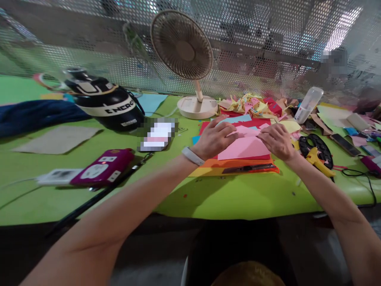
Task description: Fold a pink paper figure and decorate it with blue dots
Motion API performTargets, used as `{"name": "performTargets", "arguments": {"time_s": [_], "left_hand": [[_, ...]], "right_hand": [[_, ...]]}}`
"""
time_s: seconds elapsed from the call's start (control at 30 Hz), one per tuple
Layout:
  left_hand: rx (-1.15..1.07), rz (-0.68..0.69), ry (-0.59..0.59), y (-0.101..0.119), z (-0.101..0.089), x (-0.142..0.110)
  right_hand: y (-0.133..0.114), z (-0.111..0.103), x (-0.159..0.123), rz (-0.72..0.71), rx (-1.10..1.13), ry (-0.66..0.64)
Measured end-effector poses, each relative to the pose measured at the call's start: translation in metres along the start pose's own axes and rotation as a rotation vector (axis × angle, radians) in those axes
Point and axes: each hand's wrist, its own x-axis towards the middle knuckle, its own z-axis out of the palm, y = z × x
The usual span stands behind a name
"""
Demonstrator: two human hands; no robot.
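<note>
A sheet of pink paper [244, 149] lies in front of me on a stack of coloured paper, with a pink flap raised along its far side. My left hand [216, 137], a pale band at its wrist, has its fingers closed at the left of the flap. On the right side, my right hand [278, 141] pinches the pink paper between thumb and fingers. Beneath are red paper [205, 126] and an orange sheet [208, 163]. A dark utility knife [250, 168] rests along the near edge of the stack. The fingertips partly hide the flap.
A fan [198, 107] stands behind the stack, beside paper scraps [250, 104]. Right are a clear bottle [309, 104], a black round tray [326, 149] and a yellow glue gun [320, 162]. Left are a lit phone [157, 135], a purple power strip [104, 169] and a black jug [110, 107].
</note>
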Motion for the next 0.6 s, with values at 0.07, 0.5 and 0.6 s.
{"name": "performTargets", "arguments": {"time_s": [0.07,0.5,0.6], "left_hand": [[0.012,-0.025,0.040,-0.008,0.003,-0.004],[-0.556,-0.406,0.208,-0.034,0.048,-0.020],[-0.502,-0.363,-0.013,-0.033,0.054,-0.022]], "right_hand": [[-0.001,0.005,-0.001,0.024,0.020,-0.010],[-0.041,0.081,0.028,0.062,0.245,-0.593],[-0.045,0.087,0.027,0.036,0.237,-0.689]]}}
